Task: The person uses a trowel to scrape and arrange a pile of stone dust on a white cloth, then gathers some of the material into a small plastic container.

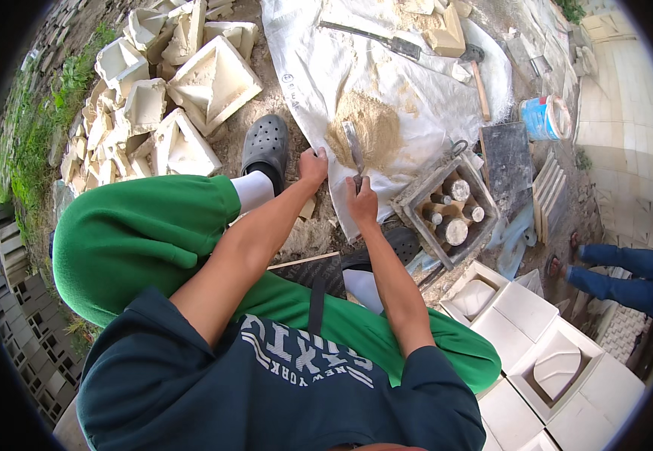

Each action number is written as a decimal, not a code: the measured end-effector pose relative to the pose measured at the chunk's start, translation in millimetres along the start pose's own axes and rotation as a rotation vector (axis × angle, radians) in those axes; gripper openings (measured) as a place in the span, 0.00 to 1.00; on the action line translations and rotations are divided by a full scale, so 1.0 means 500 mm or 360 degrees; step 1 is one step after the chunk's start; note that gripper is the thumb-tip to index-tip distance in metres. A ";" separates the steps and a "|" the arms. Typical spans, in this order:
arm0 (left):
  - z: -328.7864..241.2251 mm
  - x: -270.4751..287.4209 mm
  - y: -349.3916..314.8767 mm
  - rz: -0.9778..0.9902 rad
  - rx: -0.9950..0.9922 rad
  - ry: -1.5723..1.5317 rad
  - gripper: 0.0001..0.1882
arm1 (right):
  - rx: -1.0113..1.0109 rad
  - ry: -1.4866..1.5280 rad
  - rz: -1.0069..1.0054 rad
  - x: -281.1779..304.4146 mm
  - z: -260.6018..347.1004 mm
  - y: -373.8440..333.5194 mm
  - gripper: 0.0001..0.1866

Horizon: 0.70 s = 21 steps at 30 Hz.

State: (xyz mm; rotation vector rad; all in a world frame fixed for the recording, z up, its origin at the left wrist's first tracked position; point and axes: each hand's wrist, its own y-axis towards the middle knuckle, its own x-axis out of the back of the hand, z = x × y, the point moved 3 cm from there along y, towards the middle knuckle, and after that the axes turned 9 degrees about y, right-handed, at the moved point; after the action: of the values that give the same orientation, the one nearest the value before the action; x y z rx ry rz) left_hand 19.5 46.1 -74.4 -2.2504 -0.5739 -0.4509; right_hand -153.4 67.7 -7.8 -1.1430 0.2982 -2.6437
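Note:
My left hand (313,167) is closed on the near edge of a white woven sheet (304,90) spread on the ground. To its right, my right hand (362,201) grips the handle of a narrow metal trowel (353,146). The trowel's blade points away from me and lies over a heap of pale sandy powder (377,124) on the sheet. Just right of the right hand stands a grey square mould box (447,207) with several upright round-topped pieces inside.
Broken cream moulds (214,83) are piled at the far left. A long dark-handled tool (371,36) and a wooden-handled hammer (480,86) lie on the sheet. A blue-and-white bucket (546,118), dark slab (508,161) and white blocks (526,312) stand right, near another person's legs (619,278).

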 end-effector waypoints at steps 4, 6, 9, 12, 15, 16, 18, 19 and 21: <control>-0.013 -0.006 -0.009 -0.0138 -0.0223 0.0116 0.18 | 0.0026 0.0114 -0.0012 0.001 0.001 -0.003 0.25; -0.007 -0.005 -0.009 -0.0152 -0.0252 0.0139 0.18 | -0.0073 -0.0207 0.0079 0.004 0.006 0.012 0.24; 0.009 0.002 -0.001 -0.0163 -0.0278 0.0128 0.16 | -0.0068 0.0097 0.0080 0.007 0.028 0.002 0.26; -0.001 0.017 0.004 -0.0432 -0.0510 0.0226 0.14 | 0.0094 0.0174 -0.0085 -0.006 0.044 0.016 0.26; -0.016 0.020 -0.010 -0.0182 -0.0274 0.0123 0.12 | -0.0111 -0.0254 0.0116 -0.013 0.006 0.010 0.25; -0.019 0.021 -0.015 -0.0076 -0.0182 0.0100 0.13 | -0.0116 -0.0256 0.0118 -0.013 0.005 0.008 0.25; -0.017 0.023 -0.015 0.0019 -0.0082 0.0072 0.14 | -0.0155 -0.0106 0.0120 -0.013 0.008 0.003 0.27; -0.016 0.025 -0.005 -0.0020 -0.0102 0.0069 0.14 | -0.0146 -0.0107 0.0130 -0.016 0.015 0.000 0.27; -0.009 0.019 0.000 -0.0050 -0.0124 0.0066 0.14 | -0.0063 0.0226 0.0019 -0.017 0.019 -0.005 0.28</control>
State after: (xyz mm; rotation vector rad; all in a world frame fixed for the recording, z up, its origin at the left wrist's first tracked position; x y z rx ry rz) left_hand 26.9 45.5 -66.8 -2.3029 -0.5797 -0.5429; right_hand -141.0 72.0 -6.4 -0.9633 0.3845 -2.7248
